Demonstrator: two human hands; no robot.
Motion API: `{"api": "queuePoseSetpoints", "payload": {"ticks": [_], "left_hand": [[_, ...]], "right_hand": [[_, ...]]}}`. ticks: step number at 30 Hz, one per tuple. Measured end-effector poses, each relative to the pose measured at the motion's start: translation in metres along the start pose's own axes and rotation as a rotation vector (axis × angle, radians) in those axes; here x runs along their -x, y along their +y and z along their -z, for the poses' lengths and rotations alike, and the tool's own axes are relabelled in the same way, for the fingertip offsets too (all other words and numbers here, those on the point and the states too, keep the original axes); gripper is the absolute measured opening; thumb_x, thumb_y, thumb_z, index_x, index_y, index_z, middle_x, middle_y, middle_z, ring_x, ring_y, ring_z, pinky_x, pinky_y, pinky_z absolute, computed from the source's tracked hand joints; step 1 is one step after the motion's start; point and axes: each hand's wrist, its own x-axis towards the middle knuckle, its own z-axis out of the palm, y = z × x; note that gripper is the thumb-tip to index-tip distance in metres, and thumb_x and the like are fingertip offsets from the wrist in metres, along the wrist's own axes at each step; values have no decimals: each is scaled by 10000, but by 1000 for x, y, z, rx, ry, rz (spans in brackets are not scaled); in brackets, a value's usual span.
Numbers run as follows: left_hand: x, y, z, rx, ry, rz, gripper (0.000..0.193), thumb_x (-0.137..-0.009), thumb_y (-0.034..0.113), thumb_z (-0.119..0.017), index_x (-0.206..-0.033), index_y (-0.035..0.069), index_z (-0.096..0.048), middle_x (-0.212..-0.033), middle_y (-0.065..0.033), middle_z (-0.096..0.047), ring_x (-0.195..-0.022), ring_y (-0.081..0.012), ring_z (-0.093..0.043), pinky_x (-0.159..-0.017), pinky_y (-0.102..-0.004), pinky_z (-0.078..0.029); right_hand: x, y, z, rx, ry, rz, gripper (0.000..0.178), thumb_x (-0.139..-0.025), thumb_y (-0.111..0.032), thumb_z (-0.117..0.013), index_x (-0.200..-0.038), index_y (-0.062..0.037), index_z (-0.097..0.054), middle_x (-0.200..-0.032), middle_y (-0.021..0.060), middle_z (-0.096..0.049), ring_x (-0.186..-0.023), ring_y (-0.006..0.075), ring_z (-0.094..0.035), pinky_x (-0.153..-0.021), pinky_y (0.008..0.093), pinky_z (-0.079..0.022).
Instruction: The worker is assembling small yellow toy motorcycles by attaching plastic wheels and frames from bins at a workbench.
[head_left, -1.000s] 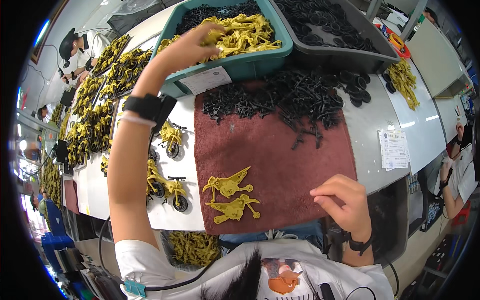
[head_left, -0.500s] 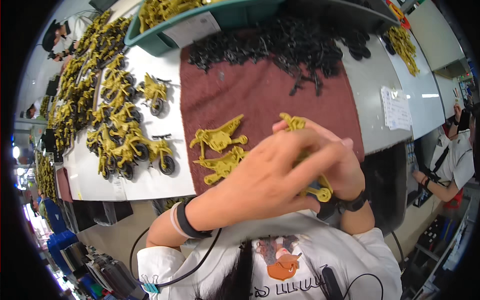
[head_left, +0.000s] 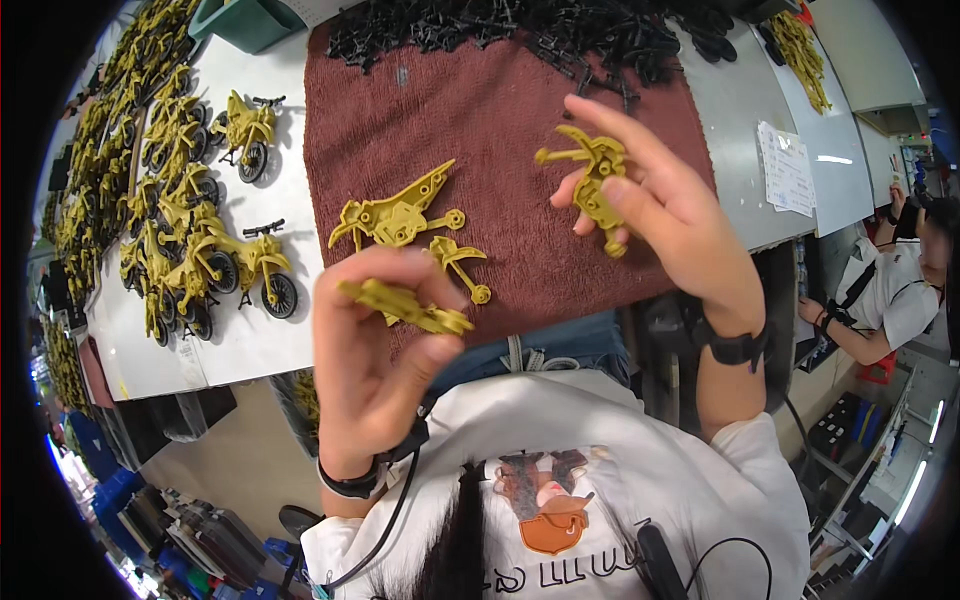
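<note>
My left hand (head_left: 370, 370) pinches a yellow plastic toy motorcycle half (head_left: 415, 308), seen nearly edge-on, low over the near left of the cloth. My right hand (head_left: 680, 215) holds another yellow toy motorcycle half (head_left: 598, 190) between thumb and fingers, its hollow, pegged inner side showing. Between the hands, on the dark red cloth (head_left: 520, 190), lies one yellow half (head_left: 395, 218) with its inside up. Just below it sits a second yellow half (head_left: 458, 262), partly hidden by my left hand.
Assembled yellow toy motorcycles (head_left: 190, 240) with black wheels crowd the white table at left. Black plastic parts (head_left: 520, 30) are heaped along the cloth's far edge. A green bin (head_left: 250, 25) stands far left, a paper sheet (head_left: 785, 165) lies right. Another person (head_left: 890, 285) works at far right.
My hands were together around a yellow piece; now they are apart, each with a yellow half. The left has moved left and the right up. The view has shifted too.
</note>
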Motion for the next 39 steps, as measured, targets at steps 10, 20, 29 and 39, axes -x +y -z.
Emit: {"api": "queuePoseSetpoints", "payload": {"ticks": [10, 20, 29, 39], "left_hand": [[3, -10, 10, 128, 320, 115, 266, -986, 212, -500, -1166, 35, -415, -905, -124, -591, -752, -127, -571, -624, -217, -479], [-4, -17, 1, 312, 226, 196, 285, -971, 167, -510, -1196, 27, -406, -1001, -137, -594, -844, -149, -593, -675, -244, -509], [-5, 6, 3, 201, 144, 398, 445, -896, 109, -636, -1289, 24, -444, -945, -112, -628, -666, -95, -613, -502, -181, -492], [-4, 5, -9, -169, -30, 366, 744, -722, 12, -777, -1361, 85, -404, -825, -71, -607, -657, -95, -607, -560, -249, -491]], "right_hand": [[-39, -1, -2, 959, -75, 295, 221, -872, -129, -579, -1087, -90, -615, -752, 125, -650, -649, 295, -618, -587, 372, -466], [-52, 3, -10, 1195, -38, 517, 262, -813, -128, -634, -1074, -147, -636, -869, 76, -646, -875, 271, -609, -791, 392, -465], [-50, -4, -9, 992, -136, 500, 292, -780, -65, -637, -1071, -65, -613, -915, 129, -638, -910, 336, -589, -790, 414, -468], [-5, -38, -26, 289, -395, 62, 404, -803, -89, -691, -1184, -10, -585, -1011, 88, -641, -902, 179, -627, -822, 298, -493]]}}
